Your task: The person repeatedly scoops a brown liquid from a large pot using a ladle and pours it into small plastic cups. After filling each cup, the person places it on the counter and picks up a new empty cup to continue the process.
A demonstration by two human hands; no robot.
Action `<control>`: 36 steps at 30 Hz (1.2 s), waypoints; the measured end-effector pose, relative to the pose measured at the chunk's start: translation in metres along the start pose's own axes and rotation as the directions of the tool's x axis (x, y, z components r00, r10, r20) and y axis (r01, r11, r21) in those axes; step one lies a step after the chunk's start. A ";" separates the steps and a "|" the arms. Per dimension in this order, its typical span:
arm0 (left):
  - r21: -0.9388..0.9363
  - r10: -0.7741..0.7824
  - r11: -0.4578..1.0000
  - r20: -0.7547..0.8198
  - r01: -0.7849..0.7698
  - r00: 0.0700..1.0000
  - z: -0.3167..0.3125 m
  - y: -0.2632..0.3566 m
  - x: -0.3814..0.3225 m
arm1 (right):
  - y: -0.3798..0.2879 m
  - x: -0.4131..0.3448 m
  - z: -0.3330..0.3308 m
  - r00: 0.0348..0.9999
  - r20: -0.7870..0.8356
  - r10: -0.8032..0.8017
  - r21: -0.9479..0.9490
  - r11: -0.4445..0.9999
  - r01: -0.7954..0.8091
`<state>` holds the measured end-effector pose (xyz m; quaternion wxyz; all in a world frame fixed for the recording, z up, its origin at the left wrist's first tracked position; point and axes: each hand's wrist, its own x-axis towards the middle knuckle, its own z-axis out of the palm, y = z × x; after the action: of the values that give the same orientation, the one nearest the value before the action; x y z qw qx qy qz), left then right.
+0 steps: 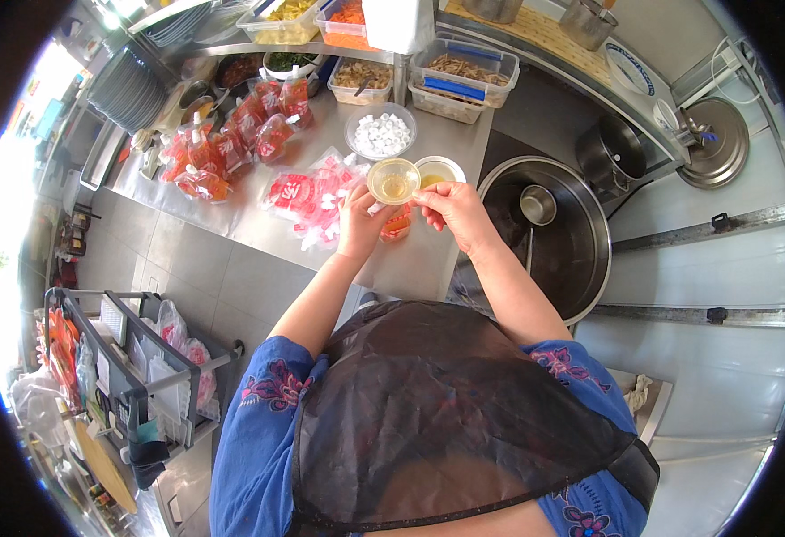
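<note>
My left hand (361, 225) holds a small round translucent yellowish vessel (393, 180), perhaps a funnel, above the steel counter. At its right rim the thumb and forefinger of my right hand (456, 209) pinch together. Just under my hands a red-printed spout pouch (396, 226) with orange-red contents is partly hidden. Behind my right hand stands a white-rimmed bowl (441, 172) of yellowish liquid. Flat, red-printed pouches (312, 191) lie in a heap left of my left hand. Beyond the vessel, a clear bowl (381, 134) holds many small white caps.
Several filled red pouches (231, 141) stand at the counter's back left. Plastic tubs of sliced food (463, 77) sit at the back. A large round pan (604, 248) with a steel ladle (538, 205) is at right. A grey cart (141, 362) stands on the floor at left.
</note>
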<state>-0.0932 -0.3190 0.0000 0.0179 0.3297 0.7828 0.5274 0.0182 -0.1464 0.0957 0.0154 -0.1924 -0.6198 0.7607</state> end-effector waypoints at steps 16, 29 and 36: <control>0.003 0.076 0.997 -0.085 -0.076 0.994 0.007 -0.012 -0.002 | -0.007 -0.005 0.004 0.987 -0.088 -0.136 -0.255 0.961 0.110; -0.016 0.078 0.997 -0.085 -0.080 0.993 0.007 -0.005 -0.001 | -0.002 -0.002 -0.004 0.993 -0.072 -0.090 -0.165 0.983 0.077; 0.017 0.087 0.996 -0.078 -0.086 0.993 0.006 -0.002 0.000 | -0.005 -0.003 -0.005 0.999 0.025 0.020 -0.050 0.999 -0.019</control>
<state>-0.0916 -0.3144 -0.0041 -0.0380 0.3422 0.7716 0.5349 0.0211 -0.1416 0.1008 -0.0049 -0.1889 -0.6368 0.7475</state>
